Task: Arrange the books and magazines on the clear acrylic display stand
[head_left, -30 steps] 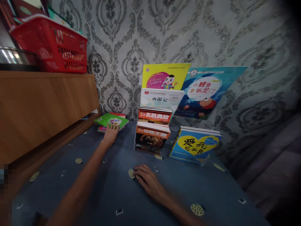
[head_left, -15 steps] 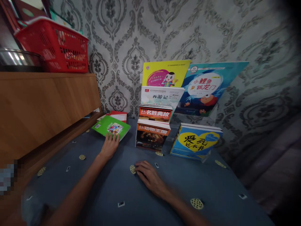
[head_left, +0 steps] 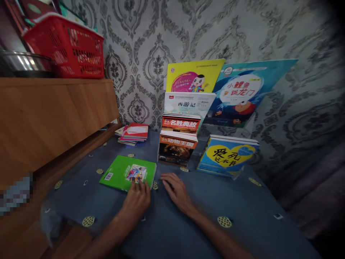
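Note:
My left hand (head_left: 138,198) has its fingertips over the near edge of a green book (head_left: 115,176), with the thumb hidden from sight. The book lies back cover up, showing a barcode and a colourful picture. Just to the right, my right hand (head_left: 176,190) rests on the tablecloth, fingers stretched out and nothing in them. Beyond it stands a rack of upright books, among them a lion-covered book (head_left: 176,149), a white book (head_left: 185,104), a yellow book (head_left: 183,73), a teal fish book (head_left: 239,93) and a blue-and-yellow book (head_left: 228,156).
A small stack of books (head_left: 134,132) with a red one on top lies at the table's back left. On the wooden cabinet (head_left: 59,108) are a red basket (head_left: 67,46) and a metal bowl (head_left: 27,63). A patterned wall (head_left: 140,79) closes off the back.
My left hand has drawn the green book off the stack toward me and to the right, uncovering the red book. The right hand remains on the table, and the view has shifted slightly.

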Available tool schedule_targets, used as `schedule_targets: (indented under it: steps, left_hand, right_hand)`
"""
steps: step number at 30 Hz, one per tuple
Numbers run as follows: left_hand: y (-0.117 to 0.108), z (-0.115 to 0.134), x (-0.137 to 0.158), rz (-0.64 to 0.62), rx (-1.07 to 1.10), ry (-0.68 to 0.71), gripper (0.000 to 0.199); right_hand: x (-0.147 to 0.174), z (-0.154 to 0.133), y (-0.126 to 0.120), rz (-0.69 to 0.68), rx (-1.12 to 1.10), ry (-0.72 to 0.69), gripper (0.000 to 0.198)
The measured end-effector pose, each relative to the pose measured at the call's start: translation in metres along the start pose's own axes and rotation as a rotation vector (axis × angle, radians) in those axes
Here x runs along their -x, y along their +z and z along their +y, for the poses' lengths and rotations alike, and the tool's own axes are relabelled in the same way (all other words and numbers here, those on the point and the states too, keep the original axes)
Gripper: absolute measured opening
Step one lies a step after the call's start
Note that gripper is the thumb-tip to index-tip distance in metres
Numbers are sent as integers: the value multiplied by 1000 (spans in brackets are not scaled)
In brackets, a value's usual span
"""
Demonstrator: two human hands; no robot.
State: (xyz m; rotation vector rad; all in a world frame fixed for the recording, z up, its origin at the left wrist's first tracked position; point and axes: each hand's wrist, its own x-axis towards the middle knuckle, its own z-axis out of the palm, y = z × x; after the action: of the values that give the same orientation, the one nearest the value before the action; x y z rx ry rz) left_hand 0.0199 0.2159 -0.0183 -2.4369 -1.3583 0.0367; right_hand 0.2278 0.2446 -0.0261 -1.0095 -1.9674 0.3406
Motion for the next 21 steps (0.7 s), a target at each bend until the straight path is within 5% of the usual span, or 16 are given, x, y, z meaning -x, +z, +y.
schedule_targets:
  steps: [4, 7, 12, 21]
  left_hand:
    - [-11, 37, 10, 30, 161, 89, 41]
    - [-17, 39, 11, 45, 335, 141, 40]
    - [-5, -6, -10, 23, 495, 93, 47]
    - [35, -93, -27, -84, 442, -151, 55]
  right_hand:
    - [0, -4, -3, 45, -58, 11, 31]
    - [-4, -11, -3, 7, -79, 24, 32]
    - [-16, -25, 18, -93, -87, 56, 35]
    - [-48, -44, 73, -459, 132, 21, 62]
